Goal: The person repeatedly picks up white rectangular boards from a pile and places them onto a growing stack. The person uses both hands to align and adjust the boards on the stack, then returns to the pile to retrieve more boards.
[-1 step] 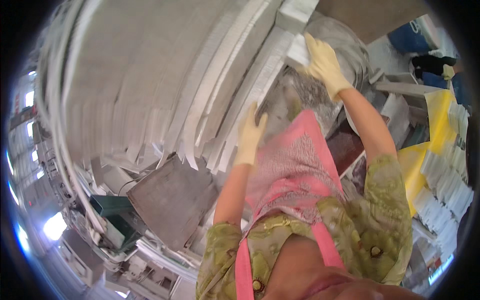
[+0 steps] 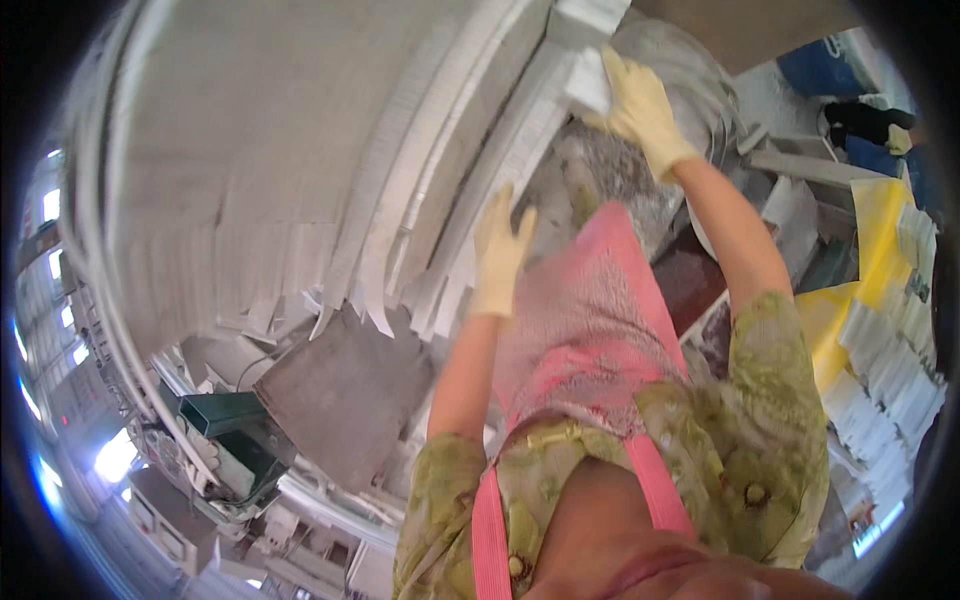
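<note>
Left hand (image 2: 502, 252) and right hand (image 2: 643, 118) sit slightly higher than a moment ago, as does the long white strip (image 2: 540, 112), upper centre; handling barely advanced, I judge. Left grip: open, beside strip. Right: at its upper end; cannot tell whether gripping.

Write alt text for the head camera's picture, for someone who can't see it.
The person's left hand and right hand, both gloved in pale yellow, are at the edge of a long white stack, the right hand farther forward. A bigger grey stack fills the upper left; a pink apron covers the person's front.
</note>
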{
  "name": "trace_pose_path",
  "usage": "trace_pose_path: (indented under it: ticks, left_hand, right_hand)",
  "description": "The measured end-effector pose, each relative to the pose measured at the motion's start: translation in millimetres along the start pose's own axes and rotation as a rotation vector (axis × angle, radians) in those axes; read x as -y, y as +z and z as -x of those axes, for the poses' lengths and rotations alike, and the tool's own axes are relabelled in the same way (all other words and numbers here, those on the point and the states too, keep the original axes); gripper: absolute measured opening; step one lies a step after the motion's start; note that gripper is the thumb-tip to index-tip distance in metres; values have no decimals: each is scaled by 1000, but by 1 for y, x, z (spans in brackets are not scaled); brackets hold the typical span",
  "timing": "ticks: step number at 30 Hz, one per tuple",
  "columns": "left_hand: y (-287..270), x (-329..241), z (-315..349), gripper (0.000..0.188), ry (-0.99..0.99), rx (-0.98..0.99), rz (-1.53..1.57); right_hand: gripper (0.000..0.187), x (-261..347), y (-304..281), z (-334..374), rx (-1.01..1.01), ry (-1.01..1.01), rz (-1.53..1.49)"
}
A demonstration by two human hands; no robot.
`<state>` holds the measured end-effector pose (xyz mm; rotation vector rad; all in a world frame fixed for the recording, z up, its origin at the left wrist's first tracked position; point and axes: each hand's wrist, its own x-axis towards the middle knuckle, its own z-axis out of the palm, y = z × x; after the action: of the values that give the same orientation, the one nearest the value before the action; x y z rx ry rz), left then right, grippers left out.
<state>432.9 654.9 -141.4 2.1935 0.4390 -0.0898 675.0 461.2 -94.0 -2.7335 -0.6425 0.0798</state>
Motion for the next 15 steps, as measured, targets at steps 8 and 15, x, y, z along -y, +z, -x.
trace_pose_path:
  ticks: [8,15]
  left_hand:
    - [33,18,-85,59,114,-15,-122]
    - [27,38,-82,52,96,53,-51]
  right_hand:
    - [88,-11,51,-82,-76,-66,84]
    - [111,-4,54,-98,202,104,103]
